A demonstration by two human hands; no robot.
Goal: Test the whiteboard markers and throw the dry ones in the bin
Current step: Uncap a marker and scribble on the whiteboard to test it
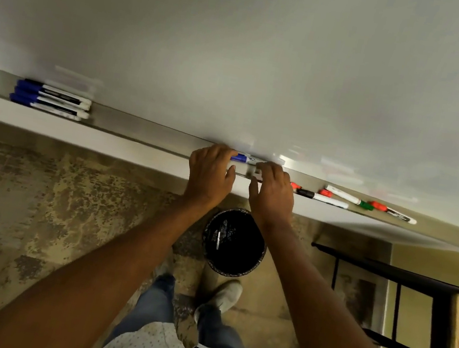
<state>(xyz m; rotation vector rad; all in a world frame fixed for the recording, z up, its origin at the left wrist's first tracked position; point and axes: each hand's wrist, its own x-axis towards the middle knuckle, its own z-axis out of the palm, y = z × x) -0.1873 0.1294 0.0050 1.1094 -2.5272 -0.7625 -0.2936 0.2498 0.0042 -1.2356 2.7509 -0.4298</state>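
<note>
A metal marker tray is seen running along the foot of the whiteboard, and everything is placed here against that tray. At the tray's left end 4 blue-capped markers are laid side by side, caps to the left. Near the middle of the tray the left hand is curled over a blue marker, gripping its capped end. The same marker's white barrel is met just to the right by the right hand, whose fingertips are bent down onto it (how firmly it is pinched cannot be told, since the fingers hide the contact). Further right on the tray a black-capped marker is laid, with 2 red caps showing beside it. Beyond that a green-capped marker and a red-capped marker are set, touching nothing of the hands. Below the tray, on the patterned floor, a round black bin is stood directly under the 2 wrists. A dark wooden chair is seen lower right of the tray.
</note>
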